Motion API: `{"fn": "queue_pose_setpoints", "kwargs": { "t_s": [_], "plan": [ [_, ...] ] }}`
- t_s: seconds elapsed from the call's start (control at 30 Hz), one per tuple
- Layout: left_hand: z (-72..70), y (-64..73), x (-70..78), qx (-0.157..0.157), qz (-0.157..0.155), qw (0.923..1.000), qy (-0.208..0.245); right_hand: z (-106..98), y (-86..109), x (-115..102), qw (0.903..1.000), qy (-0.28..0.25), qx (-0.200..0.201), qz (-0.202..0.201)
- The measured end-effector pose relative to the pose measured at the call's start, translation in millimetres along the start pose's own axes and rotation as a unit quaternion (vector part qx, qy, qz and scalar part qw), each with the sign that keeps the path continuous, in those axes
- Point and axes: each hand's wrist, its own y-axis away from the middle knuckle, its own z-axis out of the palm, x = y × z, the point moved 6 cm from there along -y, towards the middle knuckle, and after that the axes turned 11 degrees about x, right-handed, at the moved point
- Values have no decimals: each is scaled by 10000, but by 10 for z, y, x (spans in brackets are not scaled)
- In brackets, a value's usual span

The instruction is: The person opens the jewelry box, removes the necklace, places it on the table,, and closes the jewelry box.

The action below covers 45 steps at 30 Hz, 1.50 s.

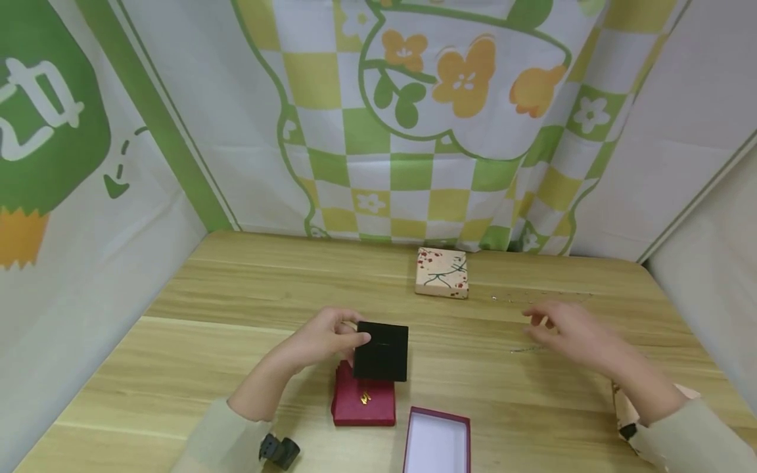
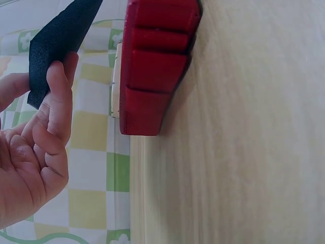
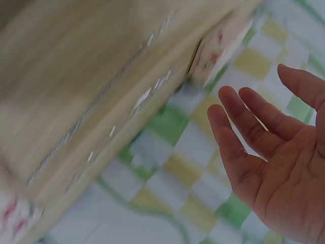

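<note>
My left hand (image 1: 331, 338) pinches a thin black square foam pad (image 1: 383, 355) between thumb and fingers, tilted up over a red box (image 1: 367, 414) with a small gold mark. In the left wrist view the pad (image 2: 58, 48) shows edge-on, held apart from the red box (image 2: 152, 66). My right hand (image 1: 576, 332) hovers over the table's right side, and in the right wrist view its fingers (image 3: 254, 122) are loosely spread with nothing in them. Near it lie a thin silver chain (image 1: 523, 350) and, farther back, a finer necklace-like chain (image 1: 511, 300).
A cream box with a floral print (image 1: 441, 279) stands at the back of the wooden table (image 1: 266, 282). At the front, a red-rimmed box part (image 1: 437, 443) shows its white inside. Another printed box (image 1: 623, 407) is partly hidden under my right forearm. Patterned curtains (image 1: 408, 171) hang behind.
</note>
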Motion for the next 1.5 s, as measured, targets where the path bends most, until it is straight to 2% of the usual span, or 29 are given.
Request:
{"fn": "queue_pose_setpoints", "kwargs": {
  "t_s": [0.23, 0.43, 0.73, 0.97, 1.07, 1.27, 1.5],
  "plan": [
    [3, 8, 2, -12, 38, 10000, 27, 291, 99, -476, 9985, -378, 25, -393],
    [7, 23, -7, -35, -6, 10000, 77, 482, 240, -761, 9960, -563, -240, -646],
    [32, 21, 13, -29, -61, 10000, 33, 701, 456, -975, 9910, -765, -849, -701],
    [59, 21, 11, -97, -12, 9999, 78, 876, 579, -1075, 9782, -1087, -1590, -772],
    [66, 21, 17, -115, 34, 9999, 86, 917, 582, -1117, 9782, -970, -1560, -965],
    [68, 26, 15, -88, 1, 9999, 110, 984, 581, -1202, 9818, -221, -1187, -1468],
    [49, 29, 38, -23, 7, 10000, 18, 998, 604, -1186, 9802, 19, -1300, -1496]
  ]
}}
